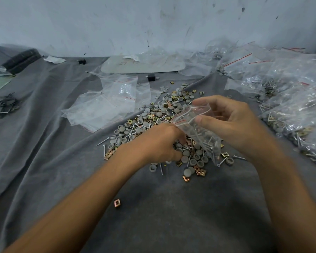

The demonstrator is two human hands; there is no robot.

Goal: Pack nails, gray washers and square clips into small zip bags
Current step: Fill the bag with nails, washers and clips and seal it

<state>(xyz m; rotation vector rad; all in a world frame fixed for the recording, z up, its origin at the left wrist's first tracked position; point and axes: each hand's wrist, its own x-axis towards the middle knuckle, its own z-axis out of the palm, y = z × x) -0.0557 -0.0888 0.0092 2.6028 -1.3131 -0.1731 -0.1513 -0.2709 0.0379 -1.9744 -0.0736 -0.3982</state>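
Left hand (159,143): fingers curled down into parts pile (150,114), catch hidden, cannot tell. Right hand (232,123): thumb and fingers pinch bag (202,137) mouth open. Mouth just up-right of left knuckles, nearer left hand. Bag slants down-right, part filled.

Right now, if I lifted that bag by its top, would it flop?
Probably: the bag is thin clear film, crumpled where the right hand pinches it. It likely hangs bottom-heavy, since washers and nails sit low inside. Nail points might pierce it.
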